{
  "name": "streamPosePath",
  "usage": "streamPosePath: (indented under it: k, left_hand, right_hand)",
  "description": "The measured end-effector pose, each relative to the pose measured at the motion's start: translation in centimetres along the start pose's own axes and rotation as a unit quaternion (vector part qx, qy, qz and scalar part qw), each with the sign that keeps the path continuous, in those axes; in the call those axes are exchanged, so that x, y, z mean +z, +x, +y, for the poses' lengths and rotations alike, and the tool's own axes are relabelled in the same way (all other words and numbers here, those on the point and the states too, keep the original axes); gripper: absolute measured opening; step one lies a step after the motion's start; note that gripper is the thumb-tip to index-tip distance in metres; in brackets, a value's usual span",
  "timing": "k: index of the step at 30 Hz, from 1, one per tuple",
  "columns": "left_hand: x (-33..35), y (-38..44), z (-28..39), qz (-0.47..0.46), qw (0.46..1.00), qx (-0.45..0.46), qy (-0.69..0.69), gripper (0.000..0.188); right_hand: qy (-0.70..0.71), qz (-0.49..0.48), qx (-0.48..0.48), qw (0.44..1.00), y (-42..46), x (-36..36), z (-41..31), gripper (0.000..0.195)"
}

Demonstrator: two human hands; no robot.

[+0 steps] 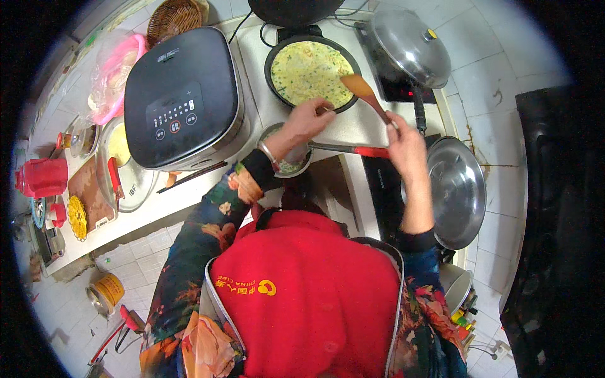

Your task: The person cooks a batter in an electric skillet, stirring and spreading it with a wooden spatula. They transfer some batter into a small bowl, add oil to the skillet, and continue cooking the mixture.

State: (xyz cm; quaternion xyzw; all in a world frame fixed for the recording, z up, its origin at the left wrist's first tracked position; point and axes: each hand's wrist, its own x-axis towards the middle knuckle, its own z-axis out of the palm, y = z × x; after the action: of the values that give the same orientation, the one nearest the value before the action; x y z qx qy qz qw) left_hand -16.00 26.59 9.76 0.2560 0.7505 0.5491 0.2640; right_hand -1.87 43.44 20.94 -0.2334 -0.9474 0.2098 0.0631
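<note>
A round pancake flecked with green [312,71] lies in a black electric griddle [270,85], whose lid [295,10] is raised at the back. My left hand [309,123] is at the griddle's front rim, fingers curled near the pancake's edge; whether they pinch it cannot be told. In my right hand [406,141] is the handle of a wooden spatula [361,89], its blade over the griddle's right rim. Below my left wrist stands a metal bowl [302,171] with green-flecked contents, partly hidden by the arm. A utensil with a red handle [371,151] reaches right from the bowl.
A black cooker [182,85] stands at left, with chopsticks [191,177] in front. Farther left are a glass lid [142,189], a cutting board [90,184] and a pink basket [113,108]. At right, a domed-lid pan [409,47] sits on an induction hob, near a large wok [458,193].
</note>
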Motion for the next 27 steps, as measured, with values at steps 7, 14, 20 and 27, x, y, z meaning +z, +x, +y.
streamPosePath:
  k: [7, 14, 20, 27]
  left_hand:
    - [-0.7, 3.5, -3.4, 0.095, 0.964, 0.125, 0.215, 0.017]
    - [-0.6, 4.2, -2.8, 0.087, 0.957, 0.099, 0.260, 0.014]
    - [-0.8, 5.4, -3.3, 0.087, 0.950, 0.099, 0.284, 0.011]
    - [0.1, 7.0, -2.6, 0.054, 0.925, 0.099, 0.363, 0.012]
  right_hand:
    - [-0.264, -0.105, -0.071, 0.956, 7.0, -1.4, -1.3, 0.021]
    - [-0.403, -0.217, -0.063, 0.887, 11.5, -0.8, -6.2, 0.027]
    - [-0.381, -0.275, -0.034, 0.882, 14.0, -1.3, -8.0, 0.031]
    - [-0.261, -0.270, -0.061, 0.925, 17.9, 0.1, -0.4, 0.027]
